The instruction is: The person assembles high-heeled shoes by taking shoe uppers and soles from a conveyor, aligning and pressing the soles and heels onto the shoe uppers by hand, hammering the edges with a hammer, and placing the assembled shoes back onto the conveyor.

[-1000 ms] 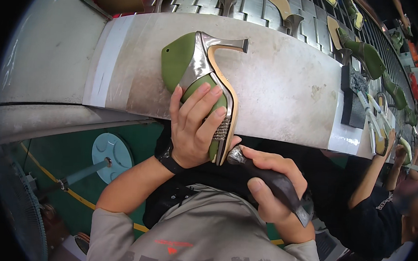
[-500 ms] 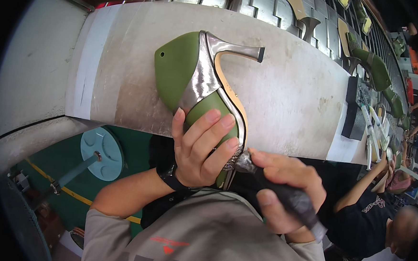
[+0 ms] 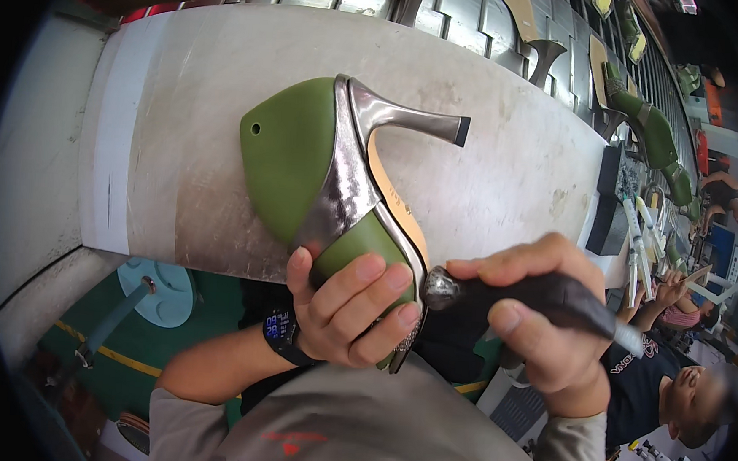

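Observation:
A high-heeled shoe with metallic silver straps [image 3: 341,199] sits on a green shoe last [image 3: 289,154], tilted on its side over the worktable's near edge. Its slim metallic heel [image 3: 410,119] points right, and the tan sole faces right. My left hand [image 3: 351,310] wraps round the forepart, covering most of the beaded toe strap. Gripped in my right hand [image 3: 549,326] is a dark-handled hand tool [image 3: 534,295] with a rounded, shiny metal end and a silver tip at the back. The rounded end is beside the sole edge near the toe; whether they touch I cannot tell.
The pale worktable [image 3: 507,188] spans the middle. Behind it runs a slatted metal conveyor [image 3: 466,17] with heels and soles. At the right stand a black box [image 3: 612,199], several syringe-like tubes [image 3: 638,247] and more green lasts [image 3: 650,129]. A co-worker [image 3: 672,393] sits at the right.
The shoe and my left hand appear lower in the view, with the watch face turned up. My right hand has swung outward and up, and the tool lies closer to level.

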{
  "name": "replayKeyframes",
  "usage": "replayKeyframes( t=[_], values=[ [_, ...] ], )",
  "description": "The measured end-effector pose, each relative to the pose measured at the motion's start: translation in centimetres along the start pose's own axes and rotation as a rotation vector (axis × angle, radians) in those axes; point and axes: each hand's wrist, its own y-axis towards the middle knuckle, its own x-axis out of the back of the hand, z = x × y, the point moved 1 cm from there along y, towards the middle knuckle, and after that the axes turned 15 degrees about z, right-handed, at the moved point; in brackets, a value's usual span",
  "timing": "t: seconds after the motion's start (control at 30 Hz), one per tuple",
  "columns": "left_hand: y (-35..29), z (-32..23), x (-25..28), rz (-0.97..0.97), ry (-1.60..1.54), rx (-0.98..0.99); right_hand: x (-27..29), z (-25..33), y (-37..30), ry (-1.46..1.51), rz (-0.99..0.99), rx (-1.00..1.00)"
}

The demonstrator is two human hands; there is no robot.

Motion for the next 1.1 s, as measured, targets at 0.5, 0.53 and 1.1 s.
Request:
replayKeyframes(
  t=[0.5,0.53,1.1],
  values=[
    [0.2,0.3,-0.2,0.022,-0.045,-0.008,1.2,0.9,8.6,-0.142,0.019,-0.051],
    [0.1,0.4,0.0,0.022,-0.052,-0.020,0.8,1.5,9.0,-0.229,0.041,-0.053],
    [-0.1,0.8,0.2,0.025,0.004,-0.018,1.3,4.9,11.5,-0.447,0.301,-0.329]
  ],
)
